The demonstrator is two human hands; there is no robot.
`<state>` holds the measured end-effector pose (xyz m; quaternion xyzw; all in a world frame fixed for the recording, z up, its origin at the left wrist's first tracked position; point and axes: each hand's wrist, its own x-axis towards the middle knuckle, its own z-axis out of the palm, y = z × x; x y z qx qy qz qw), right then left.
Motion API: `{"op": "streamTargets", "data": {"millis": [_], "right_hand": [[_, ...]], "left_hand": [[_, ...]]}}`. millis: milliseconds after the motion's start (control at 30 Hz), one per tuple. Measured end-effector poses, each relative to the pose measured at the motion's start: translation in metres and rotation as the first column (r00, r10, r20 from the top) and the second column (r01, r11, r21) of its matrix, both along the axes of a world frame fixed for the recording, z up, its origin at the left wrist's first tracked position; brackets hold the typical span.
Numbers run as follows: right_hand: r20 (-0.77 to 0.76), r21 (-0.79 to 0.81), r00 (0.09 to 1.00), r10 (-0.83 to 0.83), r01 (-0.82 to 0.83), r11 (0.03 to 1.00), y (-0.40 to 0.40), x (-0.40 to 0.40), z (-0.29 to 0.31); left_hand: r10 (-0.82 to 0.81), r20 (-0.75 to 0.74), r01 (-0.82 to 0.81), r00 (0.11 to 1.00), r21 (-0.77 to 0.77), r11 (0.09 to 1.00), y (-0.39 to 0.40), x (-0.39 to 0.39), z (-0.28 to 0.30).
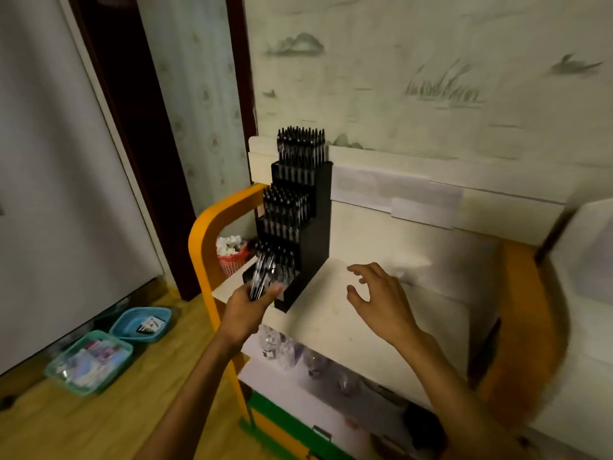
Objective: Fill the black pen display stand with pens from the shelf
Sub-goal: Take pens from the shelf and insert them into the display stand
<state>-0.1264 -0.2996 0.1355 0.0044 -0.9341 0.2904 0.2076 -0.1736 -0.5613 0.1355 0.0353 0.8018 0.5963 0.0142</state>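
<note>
Pens [263,275] sit bunched in the left hand [247,308], fingers wrapped round their lower ends, tips angled up toward the lowest tier of the black pen display stand [318,224] on the shelf top [381,313]. Upper tiers look full already. The right hand [378,297] hovers empty just beside the stand, fingers spread and curled. Best to steady the stand with that free hand, then feed the bundle upright into the front tier without knocking its neighbours.

left hand [247,307] grips pens [262,277] at black stand [318,227] | right hand [378,297] spread, empty
</note>
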Motion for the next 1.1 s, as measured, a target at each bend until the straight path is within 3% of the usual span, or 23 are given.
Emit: {"op": "streamTargets", "data": {"millis": [433, 900, 1100], "right_hand": [[0.083, -0.001, 0.991, -0.102, 0.103, 0.995, -0.075, -0.088, -0.005], [0.010, -0.006, 0.970, -0.244, 0.244, 0.970, -0.154, -0.133, -0.005], [0.043, -0.319, 0.971, -0.237, 0.238, 0.917, -0.174, -0.155, 0.004]], "left_hand": [[-0.159, 0.061, 0.150, 0.985, 0.132, 0.980, -0.067, -0.117, -0.006], [-0.418, 0.089, 0.375, 0.904, 0.301, 0.877, -0.088, -0.192, -0.014], [-0.544, 0.081, 0.491, 0.835, 0.335, 0.804, -0.078, -0.203, -0.020]]}}
